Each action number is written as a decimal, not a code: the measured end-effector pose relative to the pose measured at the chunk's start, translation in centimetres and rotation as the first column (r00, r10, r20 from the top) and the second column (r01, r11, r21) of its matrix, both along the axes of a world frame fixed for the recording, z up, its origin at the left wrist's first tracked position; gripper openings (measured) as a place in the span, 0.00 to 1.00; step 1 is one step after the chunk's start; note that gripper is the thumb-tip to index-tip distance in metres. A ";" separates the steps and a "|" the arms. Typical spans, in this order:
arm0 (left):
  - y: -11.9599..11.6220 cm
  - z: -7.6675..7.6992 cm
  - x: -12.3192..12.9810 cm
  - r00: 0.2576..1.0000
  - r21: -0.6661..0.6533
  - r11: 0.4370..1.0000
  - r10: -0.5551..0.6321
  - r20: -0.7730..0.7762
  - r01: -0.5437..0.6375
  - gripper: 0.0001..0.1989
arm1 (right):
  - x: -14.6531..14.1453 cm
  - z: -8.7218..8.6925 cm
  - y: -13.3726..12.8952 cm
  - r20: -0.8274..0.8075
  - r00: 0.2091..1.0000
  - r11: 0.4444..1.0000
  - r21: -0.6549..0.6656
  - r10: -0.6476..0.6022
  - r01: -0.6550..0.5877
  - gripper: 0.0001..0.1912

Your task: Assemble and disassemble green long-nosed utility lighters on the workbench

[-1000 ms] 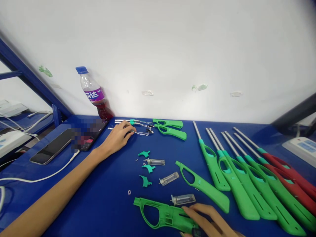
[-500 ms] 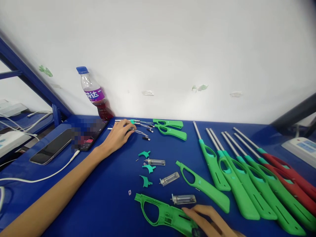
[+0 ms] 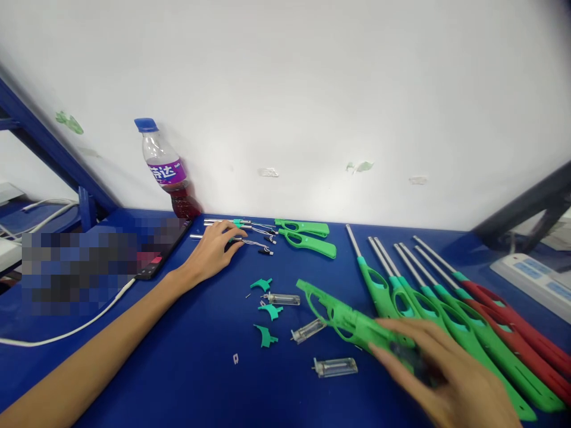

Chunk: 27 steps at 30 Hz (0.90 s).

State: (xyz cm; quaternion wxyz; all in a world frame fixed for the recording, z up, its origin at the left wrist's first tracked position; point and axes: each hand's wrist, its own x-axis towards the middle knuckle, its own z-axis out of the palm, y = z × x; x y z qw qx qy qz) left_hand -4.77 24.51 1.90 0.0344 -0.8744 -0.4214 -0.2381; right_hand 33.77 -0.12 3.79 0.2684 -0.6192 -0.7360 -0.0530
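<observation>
My left hand rests at the back of the blue table, fingers curved over a metal tube piece with wires. At the lower right my right hand grips a green lighter shell half between thumb and fingers, above another green shell half lying there. A dark object, too blurred to name, is also in that hand. Left of it lie clear fuel tanks and teal triggers. Two narrow green shells lie near the wall.
Several green lighters and red lighters lie in a row at the right, by a white power strip. A bottle leans on the wall at the left, behind a dark phone with a white cable.
My right hand has lifted the green shell half from the front of the table and moved it up and right. My left hand is nearly unchanged. The view has shifted slightly.
</observation>
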 end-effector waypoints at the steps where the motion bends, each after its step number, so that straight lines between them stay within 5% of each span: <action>1: 0.0 -0.1 0.0 1.000 0.004 1.000 -0.003 0.008 0.003 0.14 | 0.3 0.6 1.4 0.035 0.999 1.000 -0.008 -0.008 0.009 0.21; 6: -0.2 -0.4 -0.1 1.000 0.026 1.000 -0.012 0.027 0.012 0.14 | -0.9 1.9 7.6 0.146 0.988 0.997 -0.034 -0.058 0.063 0.30; 9: -0.4 -0.5 -0.2 1.000 0.041 0.999 -0.006 0.027 0.005 0.14 | -2.4 2.4 8.6 0.162 0.986 0.999 -0.035 -0.029 0.035 0.34; 14: -0.6 -0.7 -0.2 1.000 0.052 0.999 -0.001 0.025 -0.001 0.14 | -2.0 2.7 3.9 0.169 0.982 0.996 -0.052 0.086 -0.078 0.21; 20: -0.4 -0.8 -0.2 1.000 0.058 0.998 -0.006 0.031 0.004 0.13 | 2.0 -1.0 -2.7 0.272 0.962 1.000 0.015 0.021 -0.027 0.21; 27: -0.3 -0.8 -0.2 0.999 0.078 0.997 -0.011 0.033 0.008 0.12 | 2.0 -3.4 -4.0 0.339 0.940 0.999 -0.007 -0.031 0.036 0.22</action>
